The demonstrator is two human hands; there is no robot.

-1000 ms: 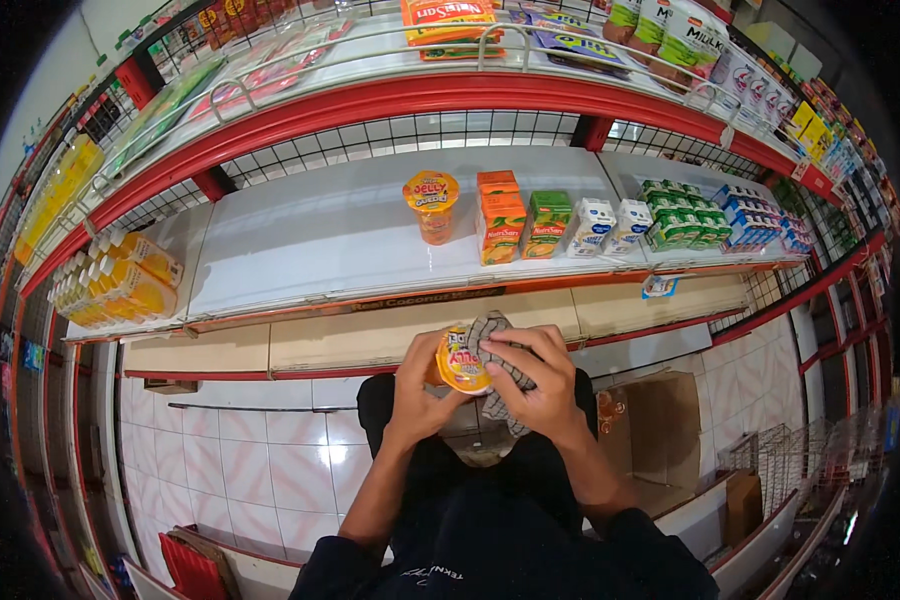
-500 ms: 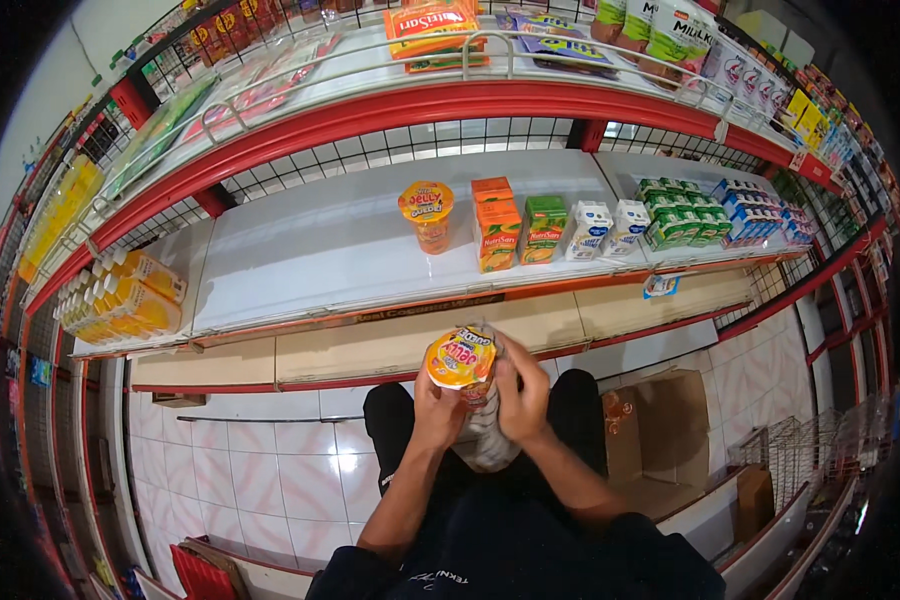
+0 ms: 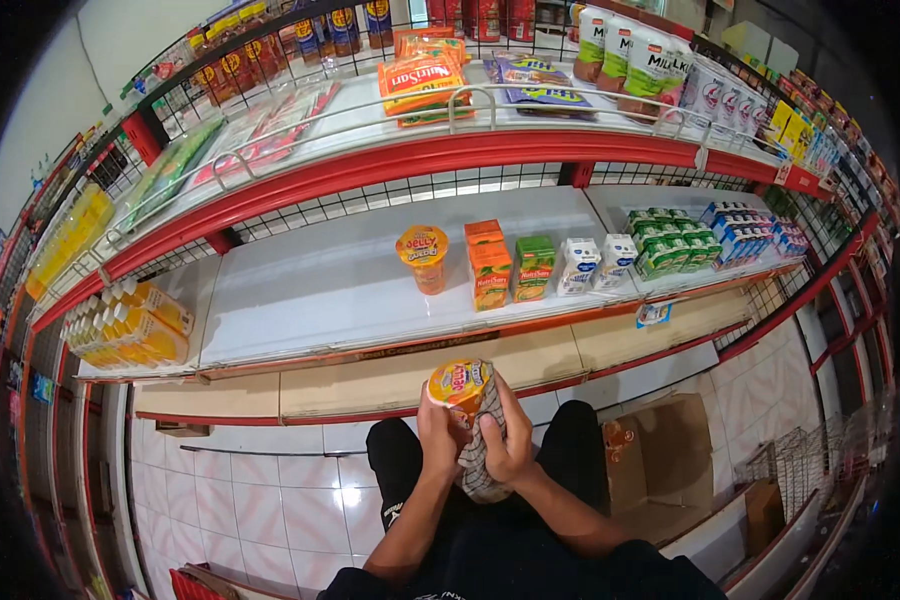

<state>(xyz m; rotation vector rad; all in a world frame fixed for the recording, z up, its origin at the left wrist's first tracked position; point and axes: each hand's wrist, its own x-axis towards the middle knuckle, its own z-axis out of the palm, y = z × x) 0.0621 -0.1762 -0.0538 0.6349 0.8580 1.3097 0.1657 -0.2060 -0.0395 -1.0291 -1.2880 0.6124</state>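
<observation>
Here, the left hand [image 3: 436, 440] is closing around an orange-lidded cup [image 3: 460, 382] from its left side, while the right hand [image 3: 513, 445] is pressing a grey patterned cloth [image 3: 482, 472] against the cup's right side. Both hands are clasping, with the cup and the cloth caught between them; the fingertips behind are hiding from view. The cup is facing its lid toward the camera, and the cloth is hanging below it between the black-clad knees [image 3: 394, 455].

Just beyond, a cream lower shelf [image 3: 370, 378] with a red edge is running across. Above that, a white shelf [image 3: 300, 290] is bearing a second orange-lidded cup [image 3: 425, 270], which is standing upright near orange cartons [image 3: 490, 275], a green-topped carton [image 3: 534, 268] and two small white cartons [image 3: 578, 268]. Farther right, green packs [image 3: 672, 242] and blue packs [image 3: 740, 237] are standing in rows. At the far left, yellow bottles [image 3: 135, 328] are crowding together. Orange sachets [image 3: 423, 85] are lying on the upper shelf [image 3: 355, 108], and a cardboard box [image 3: 675, 455] is resting open on the floor, right of the knees.
</observation>
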